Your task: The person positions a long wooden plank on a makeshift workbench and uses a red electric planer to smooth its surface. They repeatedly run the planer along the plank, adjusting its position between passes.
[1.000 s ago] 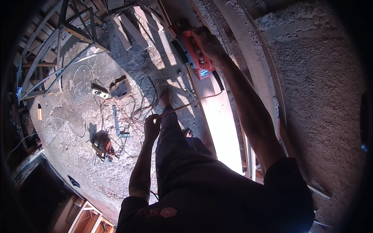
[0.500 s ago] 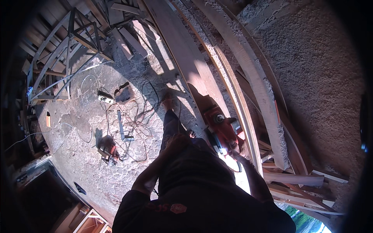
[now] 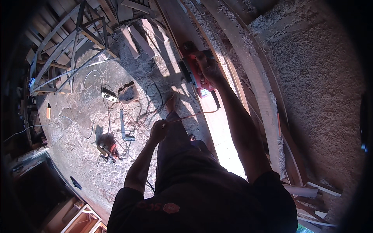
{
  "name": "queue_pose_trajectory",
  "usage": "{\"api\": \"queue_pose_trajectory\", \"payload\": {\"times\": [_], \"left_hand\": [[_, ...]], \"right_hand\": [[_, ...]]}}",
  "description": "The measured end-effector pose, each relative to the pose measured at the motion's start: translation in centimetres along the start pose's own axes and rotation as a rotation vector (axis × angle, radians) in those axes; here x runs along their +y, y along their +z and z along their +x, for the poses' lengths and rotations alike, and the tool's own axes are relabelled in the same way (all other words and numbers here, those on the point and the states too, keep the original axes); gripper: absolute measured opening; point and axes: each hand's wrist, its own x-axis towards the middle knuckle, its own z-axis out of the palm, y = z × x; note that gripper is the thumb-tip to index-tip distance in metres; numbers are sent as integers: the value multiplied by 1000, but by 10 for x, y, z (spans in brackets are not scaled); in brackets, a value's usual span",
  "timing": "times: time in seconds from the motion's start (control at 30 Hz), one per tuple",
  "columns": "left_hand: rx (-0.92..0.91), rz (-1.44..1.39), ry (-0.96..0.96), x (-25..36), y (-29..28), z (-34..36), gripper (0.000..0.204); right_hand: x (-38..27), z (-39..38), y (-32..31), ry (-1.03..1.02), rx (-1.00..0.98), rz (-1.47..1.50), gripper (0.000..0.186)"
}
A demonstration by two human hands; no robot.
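Observation:
My right hand point(image 3: 210, 70) is wrapped around the handle of a red electric planer point(image 3: 193, 72). The planer rests on a long, wide wooden board point(image 3: 213, 128) that runs away from me on my right side. From the planer's rear a power cord point(image 3: 194, 115) loops back across the board to my left hand point(image 3: 158, 131). That hand is closed on the cord, above my left leg. Strong sunlight whitens the near part of the board.
Curved timbers point(image 3: 258, 77) lie along the board's right side, with shavings beyond. On the floor at left are a white power strip point(image 3: 109, 96), tangled cables, a metal square point(image 3: 122, 126) and another red power tool point(image 3: 111, 150). Wooden frames point(image 3: 74, 50) stand far left.
The planer and my right hand have moved forward along the board, away from my body. My left hand has come off my leg area and now holds the cord out to the left.

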Motion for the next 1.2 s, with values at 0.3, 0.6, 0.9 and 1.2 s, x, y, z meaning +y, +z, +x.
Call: {"api": "queue_pose_trajectory", "payload": {"times": [0.3, 0.6, 0.9, 1.2], "left_hand": [[-62, -59, 264, 42, 10, -14, 13], [-345, 12, 319, 31, 70, -48, 24], [-231, -30, -165, 38, 35, 42, 33], [20, -155, 38, 115, 0, 130, 77]], "right_hand": [[95, -167, -25, 63, 24, -155, 69], [149, -300, -29, 117, 67, -58, 56], [56, -78, -9, -152, 90, -198, 53], [-71, 168, 39, -14, 19, -13, 62]]}}
